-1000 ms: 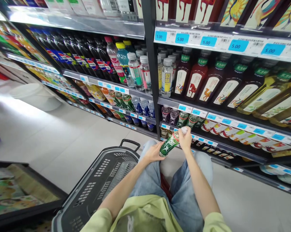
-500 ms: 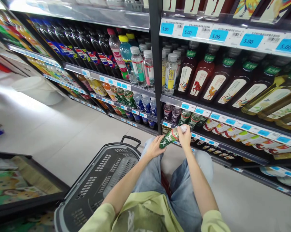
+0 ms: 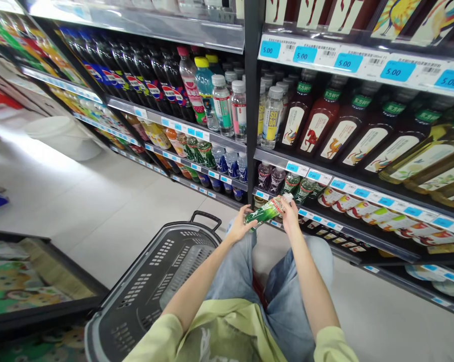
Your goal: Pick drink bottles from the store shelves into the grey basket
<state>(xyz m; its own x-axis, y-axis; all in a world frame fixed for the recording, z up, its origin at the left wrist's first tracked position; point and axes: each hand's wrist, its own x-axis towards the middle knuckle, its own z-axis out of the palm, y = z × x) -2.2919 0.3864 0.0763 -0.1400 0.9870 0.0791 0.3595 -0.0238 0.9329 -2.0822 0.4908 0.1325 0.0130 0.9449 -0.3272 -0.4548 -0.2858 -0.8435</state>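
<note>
Between my two hands lies a tilted green drink bottle [image 3: 263,213] with a white cap, its neck pointing up and to the right. My left hand [image 3: 240,224] is closed round the bottle's base. At the other end, my right hand [image 3: 288,212] grips the bottle near the cap and neck. The bottle is above my knees, in front of the lower shelves. Similar green bottles [image 3: 305,189] stand on the shelf just behind my right hand.
A dark grey shopping basket [image 3: 136,291] with a black handle [image 3: 208,217] sits on the floor at my left. Drink shelves [image 3: 272,153] run across the front, with dark tea bottles [image 3: 340,131] and cola bottles [image 3: 151,75]. A low display bin [image 3: 38,309] stands at lower left.
The bottle has turned about its length, so a different, brighter green side of its label faces me. My left fingers have shifted round its base. The view has moved slightly.
</note>
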